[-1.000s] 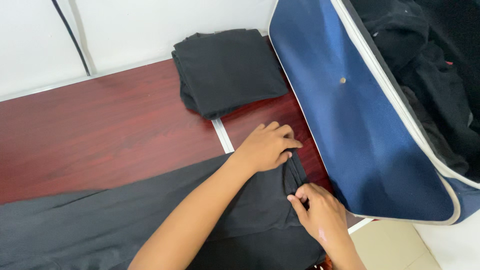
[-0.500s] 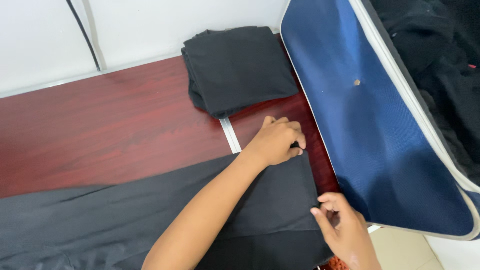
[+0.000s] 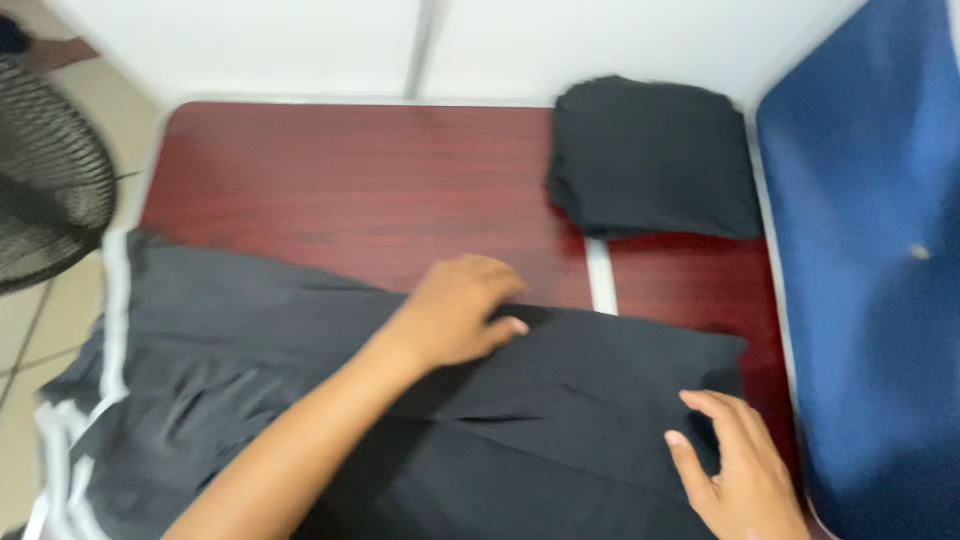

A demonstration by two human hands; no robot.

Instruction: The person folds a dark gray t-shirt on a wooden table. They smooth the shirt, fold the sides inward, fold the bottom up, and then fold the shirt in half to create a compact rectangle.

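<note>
We see our left hand [image 3: 455, 312] lying palm down on a black garment [image 3: 400, 420] that is spread across a dark red table [image 3: 350, 190]. The fingers [image 3: 500, 325] are loosely curled with their tips on the cloth; nothing is pinched between them as far as the blurred picture lets us tell. The cloth runs out from under this hand on both sides: towards the forearm it widens into a part with white stripes [image 3: 115, 300] that hangs over the table's edge, and beyond the fingertips it ends in a folded flap with a straight edge.

Our right hand [image 3: 735, 470] rests at that flap's near corner, fingers spread and open, the tips touching the fabric without closing on it. Between the two hands a shallow crease crosses the garment.

Past the fingertips of the left hand, further up the table, sits a folded black pile [image 3: 650, 160], apart from the garment and close to a pale strip [image 3: 600, 280] that crosses the tabletop. Just beside the right hand, on its outer side, stands the blue wall of a bag [image 3: 870, 250]. Far out beyond the left forearm, off the table, we see a black wire fan grille [image 3: 45, 190] above a tiled floor.
</note>
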